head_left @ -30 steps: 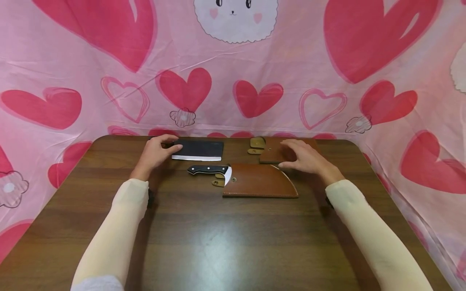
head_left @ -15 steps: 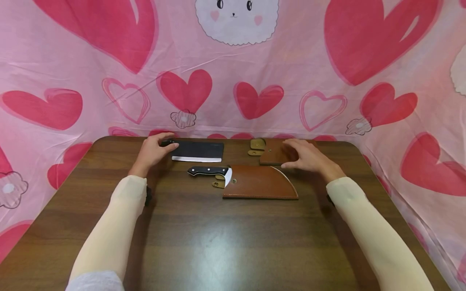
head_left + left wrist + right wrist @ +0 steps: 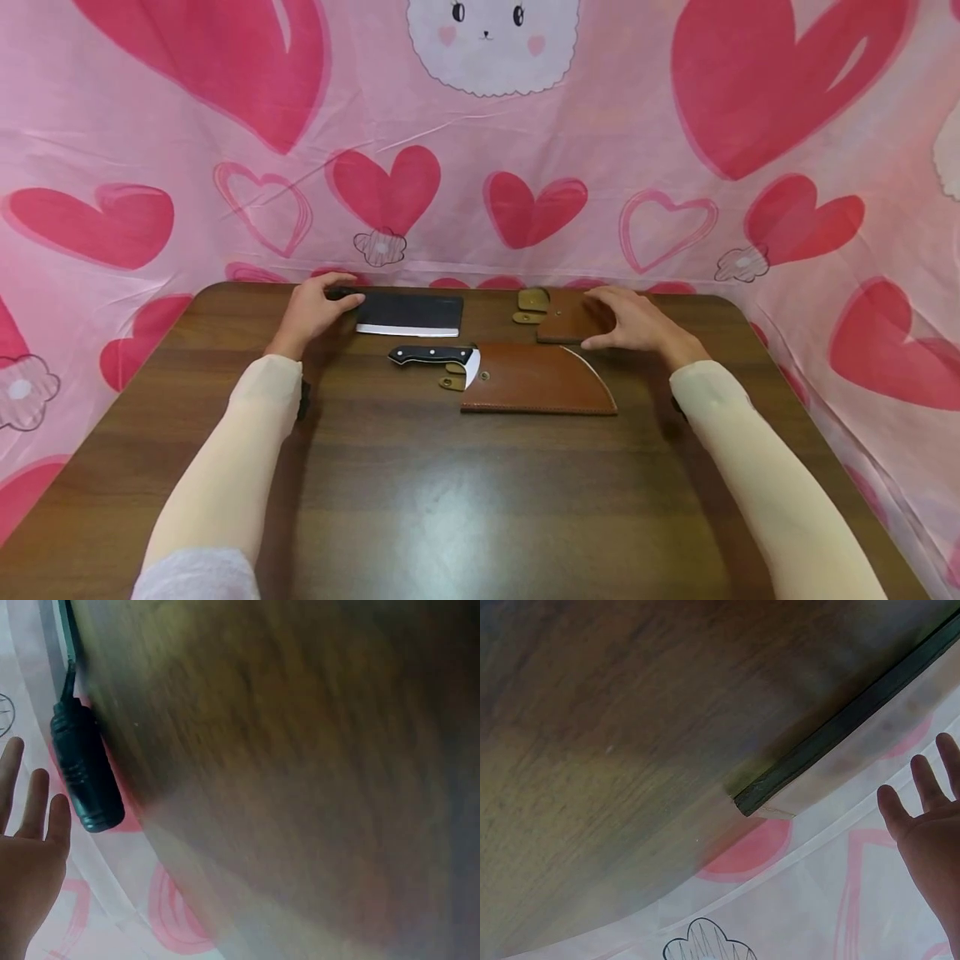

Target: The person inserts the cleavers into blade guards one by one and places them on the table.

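Note:
A black-faced cleaver (image 3: 410, 314) with a bright edge lies flat at the back left. My left hand (image 3: 306, 315) hovers by its handle, thumb and fingers spread; in the left wrist view a gap shows between the straight fingers and the dark handle (image 3: 86, 765). At the back right lies a brown leather knife sheath (image 3: 557, 323) with strap tabs. Over its right part is my right hand (image 3: 636, 323), loosely arched; the right wrist view shows the fingers apart from the sheath's dark edge (image 3: 847, 720). Part of this sheath is hidden by the hand.
In front lies a larger brown sheath (image 3: 536, 379) holding a second knife, whose black riveted handle (image 3: 429, 355) points left. All rest on a wooden table (image 3: 450, 500). A pink heart-print cloth (image 3: 487, 117) hangs right behind the table's back edge.
My left hand has shifted slightly left, off the cleaver's blade corner, uncovering part of the handle. My right hand has hardly moved. The knives and sheaths stay put.

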Action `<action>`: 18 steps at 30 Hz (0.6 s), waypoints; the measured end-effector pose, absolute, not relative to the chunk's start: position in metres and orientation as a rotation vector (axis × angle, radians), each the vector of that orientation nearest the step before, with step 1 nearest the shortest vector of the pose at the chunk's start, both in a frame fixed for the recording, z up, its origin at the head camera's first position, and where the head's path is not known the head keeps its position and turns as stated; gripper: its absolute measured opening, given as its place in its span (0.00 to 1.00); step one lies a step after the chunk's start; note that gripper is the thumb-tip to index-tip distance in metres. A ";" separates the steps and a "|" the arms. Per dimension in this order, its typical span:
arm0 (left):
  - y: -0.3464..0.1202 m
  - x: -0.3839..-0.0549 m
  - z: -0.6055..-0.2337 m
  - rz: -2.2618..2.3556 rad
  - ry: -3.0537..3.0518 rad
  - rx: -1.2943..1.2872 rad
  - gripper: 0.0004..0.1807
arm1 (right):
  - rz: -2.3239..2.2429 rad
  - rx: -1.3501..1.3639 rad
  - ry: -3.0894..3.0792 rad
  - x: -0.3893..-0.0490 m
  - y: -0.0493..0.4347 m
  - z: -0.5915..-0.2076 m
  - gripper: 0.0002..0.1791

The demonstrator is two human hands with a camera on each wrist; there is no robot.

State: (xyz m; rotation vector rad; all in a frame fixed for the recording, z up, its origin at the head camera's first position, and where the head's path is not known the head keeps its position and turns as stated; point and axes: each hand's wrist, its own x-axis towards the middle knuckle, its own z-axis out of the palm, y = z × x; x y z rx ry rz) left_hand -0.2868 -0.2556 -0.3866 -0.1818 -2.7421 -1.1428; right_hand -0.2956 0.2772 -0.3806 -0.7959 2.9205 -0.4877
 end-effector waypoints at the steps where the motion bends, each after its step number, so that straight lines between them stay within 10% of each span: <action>1: -0.257 -0.287 -0.386 -1.135 -2.741 -0.187 0.24 | -0.493 -0.797 2.917 -0.297 0.277 -0.381 0.55; 18: -0.269 -0.308 -0.383 -1.008 -2.890 -0.230 0.28 | -0.477 -0.727 2.901 -0.312 0.288 -0.389 0.61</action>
